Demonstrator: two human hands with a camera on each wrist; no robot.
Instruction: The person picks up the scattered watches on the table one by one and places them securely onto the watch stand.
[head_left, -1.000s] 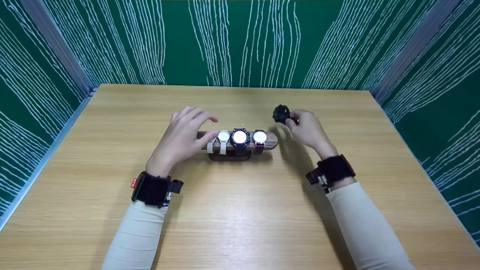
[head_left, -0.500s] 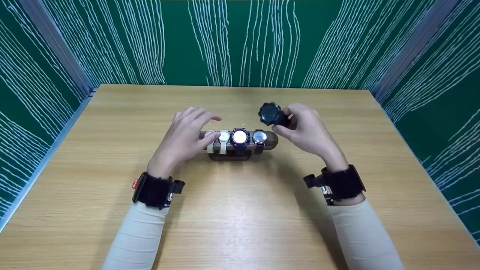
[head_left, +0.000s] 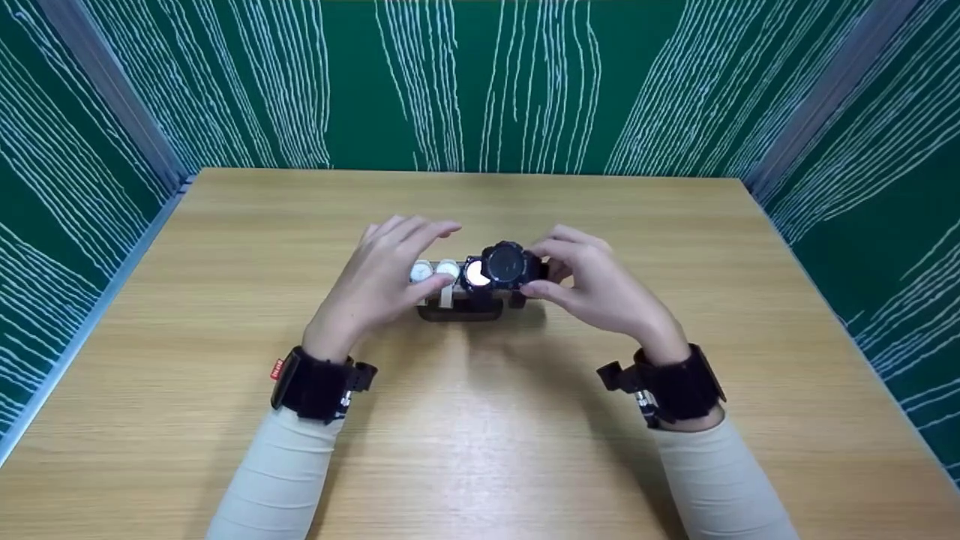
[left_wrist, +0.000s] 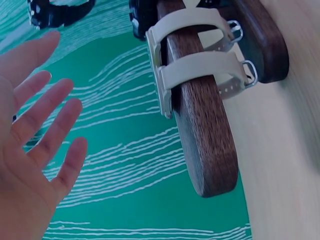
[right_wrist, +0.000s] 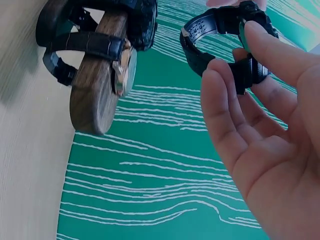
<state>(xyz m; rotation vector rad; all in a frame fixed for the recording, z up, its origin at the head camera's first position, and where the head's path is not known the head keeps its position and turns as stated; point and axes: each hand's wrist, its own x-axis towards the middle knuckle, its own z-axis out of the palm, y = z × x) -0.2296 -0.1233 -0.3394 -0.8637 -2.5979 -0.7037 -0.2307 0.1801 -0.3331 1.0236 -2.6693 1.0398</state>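
My right hand [head_left: 600, 289] pinches a black digital watch [head_left: 505, 264] by its side, above the right part of a dark wooden watch stand [left_wrist: 215, 140]. In the right wrist view the watch's strap [right_wrist: 197, 35] forms a loop, apart from the stand. My left hand [head_left: 375, 281] hovers beside the stand's left end, fingers spread and holding nothing. Two white-strapped watches [head_left: 448, 271] sit on the bar near its thumb. A dark watch with a glaring face [head_left: 475, 274] sits beside them. Farther right is a leather-strapped watch [right_wrist: 92, 44], mostly hidden in the head view.
The stand's dark base [head_left: 459, 311] rests on a light wooden table [head_left: 465, 450]. Green panels with white wavy lines [head_left: 465, 82] rise behind and at both sides. Each wrist wears a black strapped device [head_left: 315, 386].
My right hand has carried the black watch left and toward me, from behind the stand's right end to over it, its face turning into view. My left hand has shifted slightly right.
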